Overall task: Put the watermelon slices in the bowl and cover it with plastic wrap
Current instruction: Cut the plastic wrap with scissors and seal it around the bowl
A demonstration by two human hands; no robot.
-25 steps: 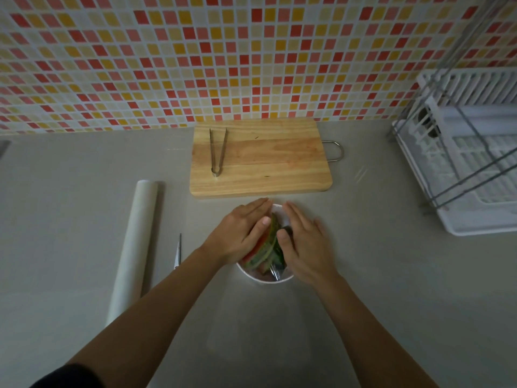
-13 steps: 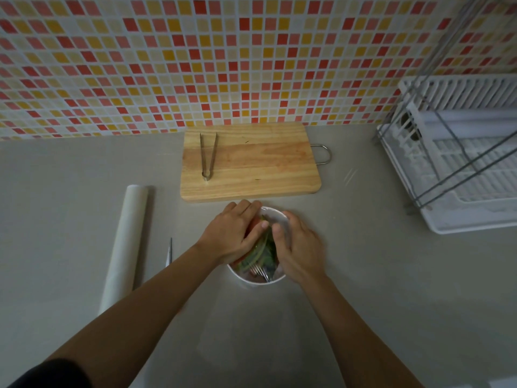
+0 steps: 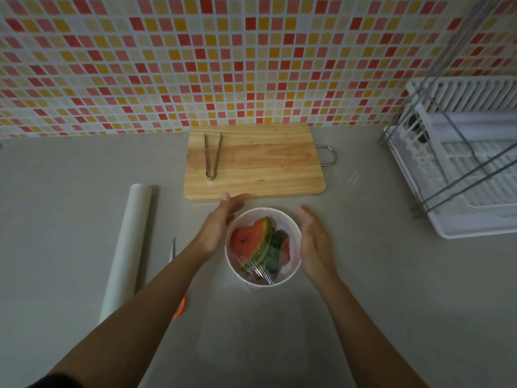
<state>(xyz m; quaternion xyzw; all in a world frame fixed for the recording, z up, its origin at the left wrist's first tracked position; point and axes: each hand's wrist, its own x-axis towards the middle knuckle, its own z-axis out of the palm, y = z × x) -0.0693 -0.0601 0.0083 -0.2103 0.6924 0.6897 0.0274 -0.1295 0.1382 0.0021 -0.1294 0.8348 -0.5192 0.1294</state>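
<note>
Slices [image 3: 253,242] sit in the bowl [image 3: 291,273] under wrap [image 3: 260,271]; both flat hands, left [image 3: 216,229] and right [image 3: 314,246], flank it, nearly finished.

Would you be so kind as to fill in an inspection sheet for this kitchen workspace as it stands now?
Surface: grey counter, no spill seen.
Job's things: white bowl holds watermelon slices; plastic wrap, seen by its glints, appears to lie over the top; roll lies to the left.
Clutter: scissors beside the roll, partly under the left forearm; tongs on the wooden cutting board behind the bowl.
Grippers: left hand and right hand open, one on each side of the bowl; contact cannot be told.
Cables: nothing seen.
Surroundings: tiled wall behind; white dish rack at right.
</note>
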